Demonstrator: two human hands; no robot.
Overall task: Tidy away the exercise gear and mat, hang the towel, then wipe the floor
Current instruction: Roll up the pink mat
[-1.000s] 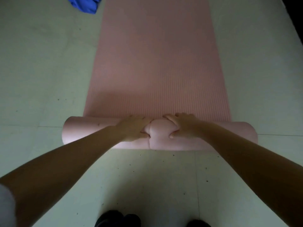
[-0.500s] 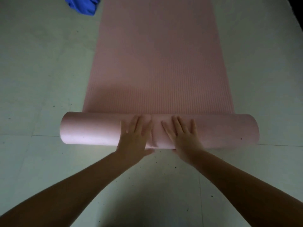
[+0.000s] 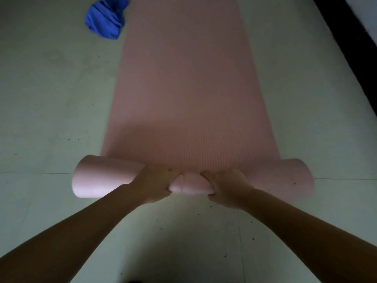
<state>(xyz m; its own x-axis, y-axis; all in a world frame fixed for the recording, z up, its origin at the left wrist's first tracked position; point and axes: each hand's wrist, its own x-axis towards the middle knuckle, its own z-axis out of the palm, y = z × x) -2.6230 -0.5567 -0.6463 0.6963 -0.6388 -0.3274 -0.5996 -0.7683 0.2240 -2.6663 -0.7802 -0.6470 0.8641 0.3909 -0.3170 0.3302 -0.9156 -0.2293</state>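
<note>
A pink exercise mat (image 3: 183, 88) lies lengthwise on the pale floor, its near end wound into a thick roll (image 3: 102, 178) that spans the width of the view. My left hand (image 3: 152, 184) grips the roll just left of its middle, fingers curled over the top and thumb underneath. My right hand (image 3: 226, 186) grips it just right of the middle in the same way. The roll bulges between the two hands. A crumpled blue towel (image 3: 106, 19) lies on the floor beside the mat's far left edge.
The pale tiled floor (image 3: 40, 119) stretches on both sides of the mat and shows small dark specks near me. A dark skirting strip (image 3: 350, 41) runs along the far right. A dark shoe tip (image 3: 134, 281) peeks in at the bottom edge.
Half a second ago both hands lay flat with straight fingers on the roll; now they curl round it. The roll has moved a little further along the mat.
</note>
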